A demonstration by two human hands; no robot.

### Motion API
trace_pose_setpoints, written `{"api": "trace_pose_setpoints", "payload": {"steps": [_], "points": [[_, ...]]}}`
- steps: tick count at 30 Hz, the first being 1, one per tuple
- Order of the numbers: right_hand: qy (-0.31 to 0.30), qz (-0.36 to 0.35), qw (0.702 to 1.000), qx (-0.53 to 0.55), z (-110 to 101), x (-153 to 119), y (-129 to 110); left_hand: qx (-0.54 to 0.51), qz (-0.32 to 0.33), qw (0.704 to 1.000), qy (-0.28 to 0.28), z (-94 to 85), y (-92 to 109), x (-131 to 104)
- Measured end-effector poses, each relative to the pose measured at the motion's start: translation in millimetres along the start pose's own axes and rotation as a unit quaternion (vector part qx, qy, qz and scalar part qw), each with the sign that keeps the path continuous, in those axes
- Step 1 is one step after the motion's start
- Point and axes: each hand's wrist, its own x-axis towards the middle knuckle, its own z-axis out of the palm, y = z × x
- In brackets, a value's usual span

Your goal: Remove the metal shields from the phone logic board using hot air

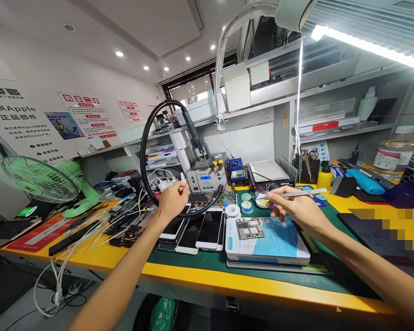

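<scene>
My left hand point(173, 198) is raised over the phones, its fingers curled together in front of a grey hot-air rework station point(207, 179). Whatever those fingers may hold is hidden. Tweezers point(305, 192) lie between the thumb and fingers of my right hand point(291, 206), their silvery length pointing right. Below that hand is a blue and white box or thick book point(279, 243), with a phone circuit board point(250, 228) on its left part. Just beyond it are a white spool point(232, 211) and a small round tin point(247, 207).
Several phones point(209, 230) lie left of the box on the green mat point(200, 262). A black hose point(143, 151) arches beside my left hand. White cables point(96, 223) and a green fan point(37, 179) occupy the left. Bottles point(324, 174) stand at right, under a bright lamp point(365, 46).
</scene>
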Motion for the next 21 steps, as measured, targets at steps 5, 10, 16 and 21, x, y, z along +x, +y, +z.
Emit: {"api": "trace_pose_setpoints", "payload": {"steps": [5, 10, 16, 21], "points": [[0.011, 0.004, 1.0, 0.018, 1.0, 3.0, 7.6, -0.061, -0.022, 0.998, -0.026, 20.1, -8.7, -5.4], [-0.002, 0.002, 1.0, 0.023, -0.5, 6.4, 18.4, -0.099, -0.043, 0.994, -0.026, 30.2, -2.2, -5.3], [-0.013, -0.005, 1.0, 0.015, -1.9, 7.0, 18.7, -0.107, -0.034, 0.994, 0.006, 14.6, 7.1, 32.3], [-0.007, -0.002, 1.0, 0.004, -2.7, 6.7, 15.7, -0.091, -0.029, 0.994, 0.048, -12.7, 18.5, 87.7]]}}
